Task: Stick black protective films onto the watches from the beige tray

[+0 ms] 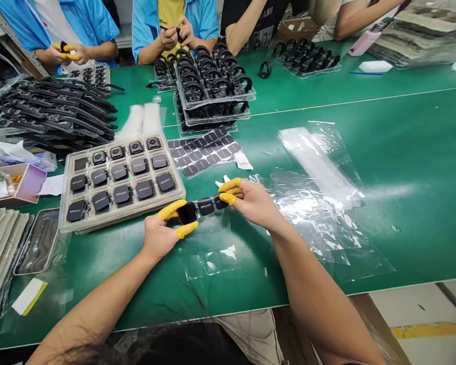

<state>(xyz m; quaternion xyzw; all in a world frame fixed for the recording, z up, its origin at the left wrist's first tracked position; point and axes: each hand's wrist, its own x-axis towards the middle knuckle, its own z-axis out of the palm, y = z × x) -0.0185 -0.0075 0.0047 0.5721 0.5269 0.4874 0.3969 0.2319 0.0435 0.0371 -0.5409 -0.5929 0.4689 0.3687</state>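
My left hand (165, 228), with yellow finger covers, pinches a black watch case (187, 213) between thumb and fingers. My right hand (251, 200), also in yellow covers, grips the right end of a clear strip with black label squares (205, 206). The strip's left end lies beside the watch case; whether they touch is too small to tell. Left of my hands, a plastic tray (125, 212) holds several watch cases, most with dark printed labels on their faces. Behind my hands lie sheets of dark labels (205, 152).
Clear plastic sheets (307, 203) spread right of my hands. Stacked trays of banded watches (213, 86) stand behind. Black straps (53, 111) are piled at the back left, above a purple box (29, 185). People work across the green table (414, 167).
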